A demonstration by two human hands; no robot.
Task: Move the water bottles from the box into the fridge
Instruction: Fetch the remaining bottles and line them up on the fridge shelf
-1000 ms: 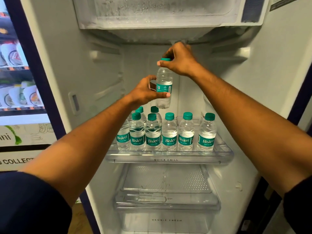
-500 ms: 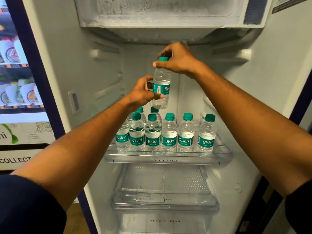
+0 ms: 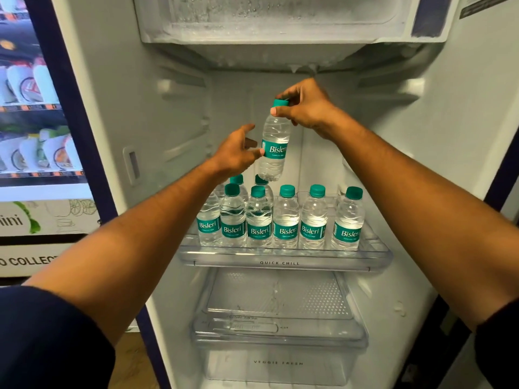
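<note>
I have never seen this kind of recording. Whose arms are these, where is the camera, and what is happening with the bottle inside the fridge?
There is no machine here. A person wears one camera on the head, so you look forward and down along both arms into an open fridge. The right hand pinches the green cap of a small water bottle and holds it, slightly tilted, above the shelf. The left hand touches the bottle's side at the label; its fingers look loose. On the shelf stand other bottles: six in the front row and at least two behind.

Shop or canteen corner, glass-front vending cooler [image 3: 36, 108] (packaged snacks inside), beside open fridge [image 3: 463, 164]
</note>
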